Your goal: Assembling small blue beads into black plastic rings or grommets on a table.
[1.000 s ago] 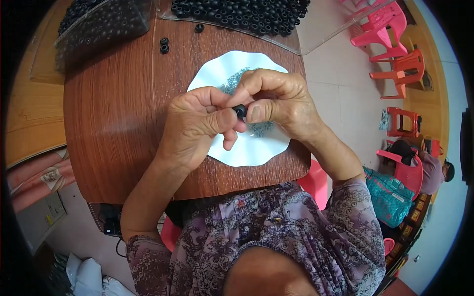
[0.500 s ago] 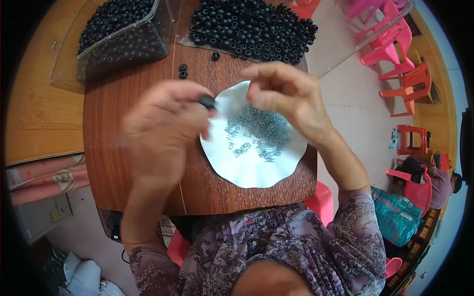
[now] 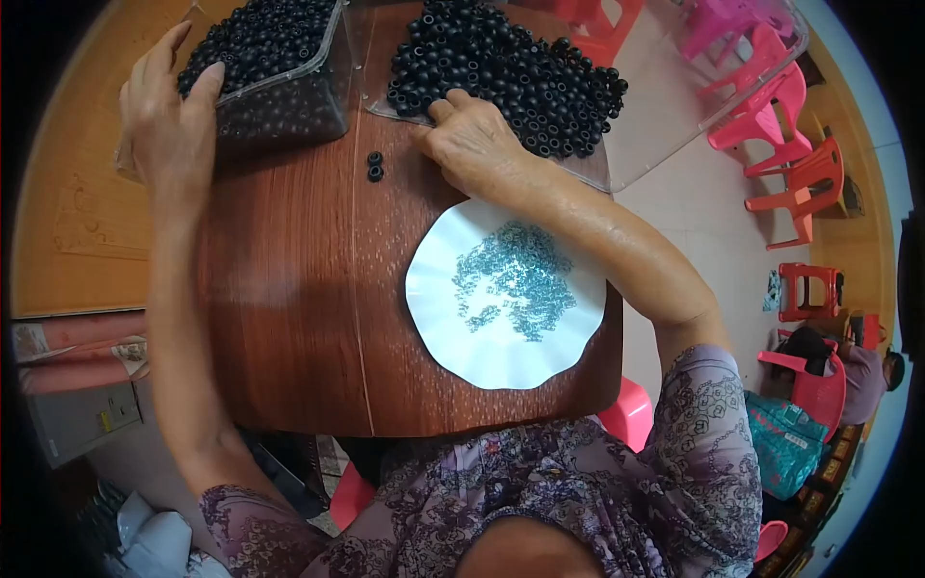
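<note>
My left hand (image 3: 171,111) is over the left side of a clear plastic bin (image 3: 279,123), thumb and fingers spread apart, with nothing visible in it. The bin is heaped with small black hollow round pieces (image 3: 262,40). At the near edge of a second pile of black pieces (image 3: 511,72), my right hand (image 3: 472,135) is closed, its fingers curled down. What its fingertips hold, if anything, is hidden. Below my right forearm lies a white wavy-rimmed plate (image 3: 434,337), with many tiny shiny bits (image 3: 515,279) spread over its middle.
Two loose black pieces (image 3: 375,166) sit on the brown wooden table (image 3: 279,318), between bin and plate. A clear tray (image 3: 612,185) lies under the right-hand pile. Pink and orange chairs (image 3: 761,87) stand on the floor at right, where another person (image 3: 862,371) shows.
My left hand has gone up and left to the bin, and the black piece it held is no longer visible. My right hand has moved from above the plate to the pile's near edge.
</note>
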`<state>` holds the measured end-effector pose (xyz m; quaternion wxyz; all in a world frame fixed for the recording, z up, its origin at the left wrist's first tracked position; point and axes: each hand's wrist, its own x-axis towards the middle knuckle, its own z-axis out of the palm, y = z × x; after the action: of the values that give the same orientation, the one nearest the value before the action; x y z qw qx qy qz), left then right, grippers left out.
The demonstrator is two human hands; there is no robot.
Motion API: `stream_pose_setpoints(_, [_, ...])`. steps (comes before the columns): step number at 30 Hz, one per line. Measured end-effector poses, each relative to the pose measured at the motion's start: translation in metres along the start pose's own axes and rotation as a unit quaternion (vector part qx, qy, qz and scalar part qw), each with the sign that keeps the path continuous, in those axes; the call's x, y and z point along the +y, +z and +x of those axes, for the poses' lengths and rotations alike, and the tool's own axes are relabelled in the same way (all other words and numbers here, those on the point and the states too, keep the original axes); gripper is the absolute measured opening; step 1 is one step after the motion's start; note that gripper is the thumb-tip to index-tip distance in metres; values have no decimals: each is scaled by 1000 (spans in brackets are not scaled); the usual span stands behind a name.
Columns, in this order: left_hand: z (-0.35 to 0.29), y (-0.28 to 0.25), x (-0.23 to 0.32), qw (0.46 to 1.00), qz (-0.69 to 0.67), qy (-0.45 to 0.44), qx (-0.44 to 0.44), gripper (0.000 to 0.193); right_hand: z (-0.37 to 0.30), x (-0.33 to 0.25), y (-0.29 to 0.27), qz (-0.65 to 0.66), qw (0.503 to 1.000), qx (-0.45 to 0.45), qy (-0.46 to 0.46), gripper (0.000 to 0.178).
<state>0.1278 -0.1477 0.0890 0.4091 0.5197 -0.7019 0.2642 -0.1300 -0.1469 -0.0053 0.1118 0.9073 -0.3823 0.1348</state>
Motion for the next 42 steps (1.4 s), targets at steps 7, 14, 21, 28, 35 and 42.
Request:
stream_pose_setpoints(7, [-60, -18, 89, 905, -385, -118, -137, 23, -19, 1, -4, 69, 997, 38, 27, 22])
stream_pose_setpoints(14, [-90, -19, 126, 566, -664, -432, -231, 25, -53, -31, -67, 491, 847, 141, 150, 15])
stream_pose_setpoints(21, [-108, -26, 147, 456, -716, -477, -229, 25, -75, -48, -75, 485, 841, 198, 132, 17])
stream_pose_setpoints(28, [-116, -35, 153, 365, -757, -490, -231, 23, -90, -57, -76, 345, 907, 240, 31, 25])
stream_pose_setpoints(35, [-127, -33, 148, 400, -751, -446, -277, 21, -100, -62, -80, 338, 916, 215, 37, 26])
stream_pose_setpoints(42, [-127, -28, 139, 430, -757, -410, -271, 24, -114, -60, -80, 407, 886, 196, 105, 19])
